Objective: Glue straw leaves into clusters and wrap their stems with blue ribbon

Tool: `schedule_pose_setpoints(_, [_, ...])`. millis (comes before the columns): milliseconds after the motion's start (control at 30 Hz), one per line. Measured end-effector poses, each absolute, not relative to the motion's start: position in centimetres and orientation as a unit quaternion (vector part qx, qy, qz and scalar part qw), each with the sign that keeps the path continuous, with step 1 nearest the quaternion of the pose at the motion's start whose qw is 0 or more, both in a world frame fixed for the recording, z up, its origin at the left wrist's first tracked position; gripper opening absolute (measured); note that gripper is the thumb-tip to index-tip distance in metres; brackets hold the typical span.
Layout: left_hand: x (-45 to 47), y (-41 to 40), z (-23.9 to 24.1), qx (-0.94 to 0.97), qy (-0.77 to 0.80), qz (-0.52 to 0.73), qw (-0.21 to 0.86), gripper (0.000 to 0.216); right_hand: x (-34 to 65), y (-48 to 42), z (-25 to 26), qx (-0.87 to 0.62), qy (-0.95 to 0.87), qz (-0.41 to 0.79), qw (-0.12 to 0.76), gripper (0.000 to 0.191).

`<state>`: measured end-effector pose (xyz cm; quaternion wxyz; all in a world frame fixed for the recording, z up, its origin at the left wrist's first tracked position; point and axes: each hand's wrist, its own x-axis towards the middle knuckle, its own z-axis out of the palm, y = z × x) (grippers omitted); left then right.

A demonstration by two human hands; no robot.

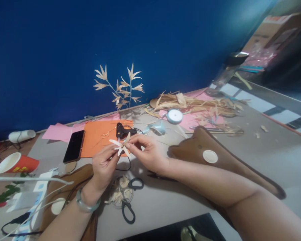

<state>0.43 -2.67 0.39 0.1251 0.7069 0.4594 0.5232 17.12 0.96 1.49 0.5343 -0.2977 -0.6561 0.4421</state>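
Observation:
A pale flower with narrow pointed petals (121, 144), which looks made of dried husk, is held between both hands over the table. My left hand (104, 164), a bracelet on its wrist, pinches it from below; the stem end is hidden by the fingers. From the other side, the thumb and fingers of my right hand (149, 152) close on a petal near the flower's centre. Just behind the flower lies a black glue gun (125, 130) on an orange sheet (94, 134). Below the hands are black-handled scissors (129, 212) beside a small heap of husk scraps (120, 192).
Branches with similar husk flowers (125, 87) stand against the blue wall. Dried husks (183, 102) lie at the back, near a white round device (175, 116). A phone (74, 146), a red paper cup (18, 163) and a power strip (36, 209) are left; a brown mat (228, 164) is right.

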Motion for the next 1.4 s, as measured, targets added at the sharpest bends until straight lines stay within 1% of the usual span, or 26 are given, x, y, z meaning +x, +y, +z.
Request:
schedule_pose_setpoints(267, [0.27,-2.67,0.38,0.709,0.457,0.522,0.127,0.011,17.21,0.95,1.64,-0.282,-0.66,0.452,0.529,0.016])
schedule_pose_setpoints(467, [0.07,-2.54,0.14,0.696,0.457,0.531,0.159,0.011,17.28,0.98,1.67,-0.273,-0.666,0.461,0.519,0.016])
schedule_pose_setpoints(767, [0.0,-2.46,0.34,0.698,0.451,0.526,0.182,0.019,17.27,1.04,1.84,-0.279,-0.652,0.482,0.514,0.016])
schedule_pose_setpoints(1000, [-0.33,-2.25,-0.04,0.671,0.463,0.539,0.21,0.013,17.37,1.14,2.03,-0.276,-0.651,0.494,0.506,0.017])
schedule_pose_setpoints(1233, [-0.35,-2.07,0.03,0.669,0.452,0.545,0.228,0.015,17.43,1.33,1.92,-0.282,-0.662,0.474,0.506,0.018])
schedule_pose_setpoints(1400, [-0.25,-1.93,0.31,0.651,0.458,0.552,0.25,0.008,17.54,1.3,2.03,-0.267,-0.671,0.469,0.508,0.017])
